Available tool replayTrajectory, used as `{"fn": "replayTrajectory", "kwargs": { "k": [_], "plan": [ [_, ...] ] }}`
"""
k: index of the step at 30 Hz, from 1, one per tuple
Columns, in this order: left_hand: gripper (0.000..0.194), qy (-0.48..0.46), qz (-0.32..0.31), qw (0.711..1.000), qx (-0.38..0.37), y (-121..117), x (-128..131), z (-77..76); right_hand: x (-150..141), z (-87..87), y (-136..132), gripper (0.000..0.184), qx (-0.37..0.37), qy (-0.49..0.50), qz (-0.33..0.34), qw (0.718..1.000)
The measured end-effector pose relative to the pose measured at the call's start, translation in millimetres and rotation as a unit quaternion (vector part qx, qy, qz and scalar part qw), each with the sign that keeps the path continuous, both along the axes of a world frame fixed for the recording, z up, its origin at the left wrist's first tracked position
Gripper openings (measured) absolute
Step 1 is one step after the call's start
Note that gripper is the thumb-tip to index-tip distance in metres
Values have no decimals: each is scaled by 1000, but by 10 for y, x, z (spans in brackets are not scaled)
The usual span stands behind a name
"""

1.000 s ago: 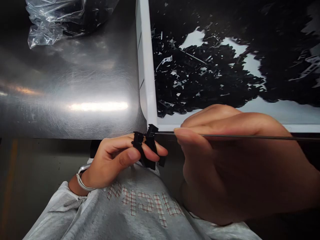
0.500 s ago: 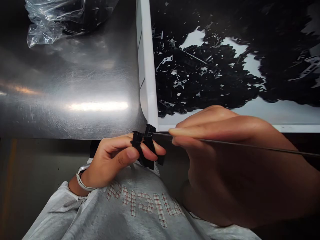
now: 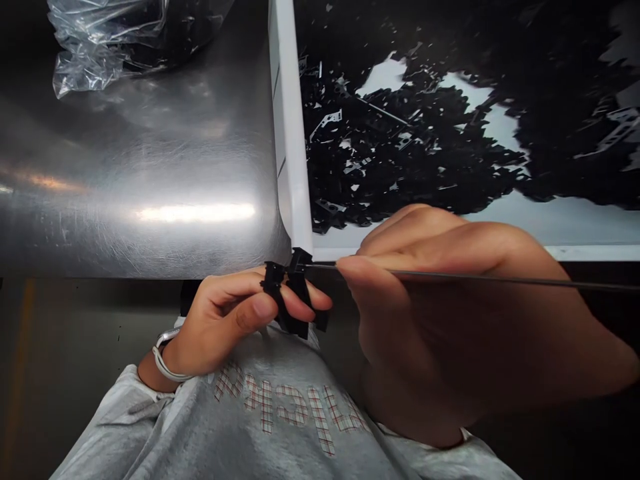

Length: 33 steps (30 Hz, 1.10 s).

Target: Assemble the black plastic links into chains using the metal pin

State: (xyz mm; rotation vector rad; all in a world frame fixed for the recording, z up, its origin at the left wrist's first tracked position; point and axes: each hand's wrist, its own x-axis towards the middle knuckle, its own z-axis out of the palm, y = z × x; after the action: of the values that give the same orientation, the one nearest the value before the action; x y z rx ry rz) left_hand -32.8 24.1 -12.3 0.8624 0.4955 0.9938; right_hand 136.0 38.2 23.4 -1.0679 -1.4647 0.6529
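Left-hand grip (image 3: 223, 320): closed on two black parts (image 3: 275, 279) (image 3: 300, 270), held side by side and threaded between the fingers, upper ends sticking up past them, lower ends hanging below. Thumb bears on the nearer side.

Right-hand grip (image 3: 450, 320): pinched shut, thumb against fingers, on a thin rod (image 3: 500, 278). Rod runs roughly level across the hand and out toward the right edge of view; its near end meets the upper end of the right-hand black part. Can't tell if it's inserted or just touching.

Both hands sit at the front edge of the tabletop (image 3: 100, 153), near the corner of a white tray (image 3: 294, 133). Tabletop is bare metal, scratched, with a bright light streak reflected in it. Tray is to the right, with a heap of dark parts (image 3: 430, 147) spread over most of its bottom; white base shows through in patches, a few pieces catch light.

Clear plastic bag (image 3: 107, 40) far left on the metal, dark contents. Pale watch strap (image 3: 163, 365) on left wrist, grey sweatshirt (image 3: 225, 440) with plaid lettering below. Floor (image 3: 75, 333) dark, yellowish stripe (image 3: 23, 333) at left.
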Motion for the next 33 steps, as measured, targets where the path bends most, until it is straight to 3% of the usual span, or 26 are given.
{"fn": "replayTrajectory", "kwargs": {
  "k": [7,12,16,21,25,30,33],
  "plan": [
    [28,4,4,1000,14,17,-5,4,93,89,6,29,-11,-11,60,998],
    [28,6,5,1000,12,21,-20,3,87,159,29,6,-29,-24,60,997],
    [27,0,-10,1000,3,19,-21,-1,28,125,55,19,-29,-56,57,996],
    [27,-9,-10,1000,-5,15,-12,-4,9,52,84,21,-41,-61,59,996],
    [29,-1,-10,1000,5,26,-23,-7,44,3,42,24,-55,6,50,997],
    [29,9,-7,1000,21,41,-47,-18,119,24,4,27,-124,44,121,984],
    [30,16,-8,1000,25,40,-48,-26,136,55,4,28,-96,13,105,990]
  ]
}}
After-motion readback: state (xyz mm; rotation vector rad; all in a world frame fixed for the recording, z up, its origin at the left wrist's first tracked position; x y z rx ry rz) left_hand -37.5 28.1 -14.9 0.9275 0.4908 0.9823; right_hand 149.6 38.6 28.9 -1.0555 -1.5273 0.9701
